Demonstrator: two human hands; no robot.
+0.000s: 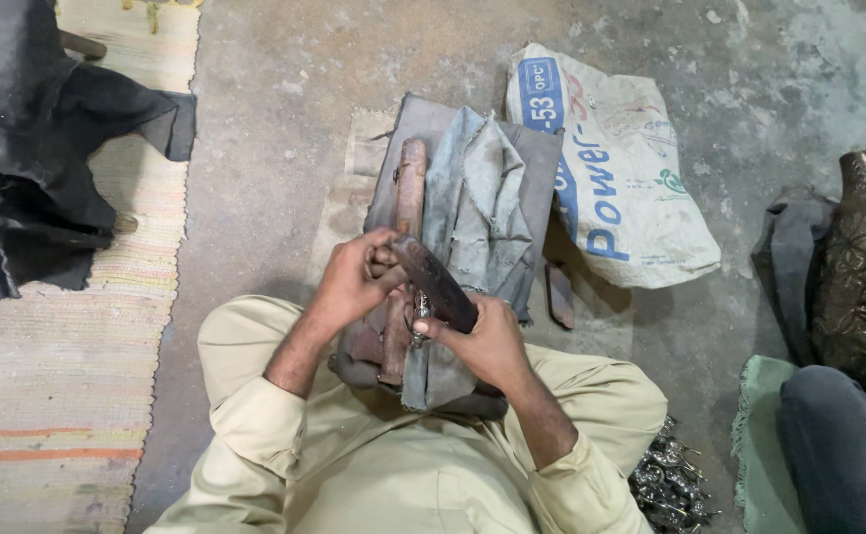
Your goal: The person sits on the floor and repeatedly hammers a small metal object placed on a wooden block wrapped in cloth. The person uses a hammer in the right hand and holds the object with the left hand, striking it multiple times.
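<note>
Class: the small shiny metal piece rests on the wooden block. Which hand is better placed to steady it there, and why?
The right hand: its fingertips already sit at the small metal piece on the wooden block. The left hand grips the far end of the dark bar.

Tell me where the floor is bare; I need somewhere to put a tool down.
Bare concrete floor lies between the striped mat and the folded cloth. More lies beyond the printed sack. It is crowded around both hands and by the metal vase.
</note>
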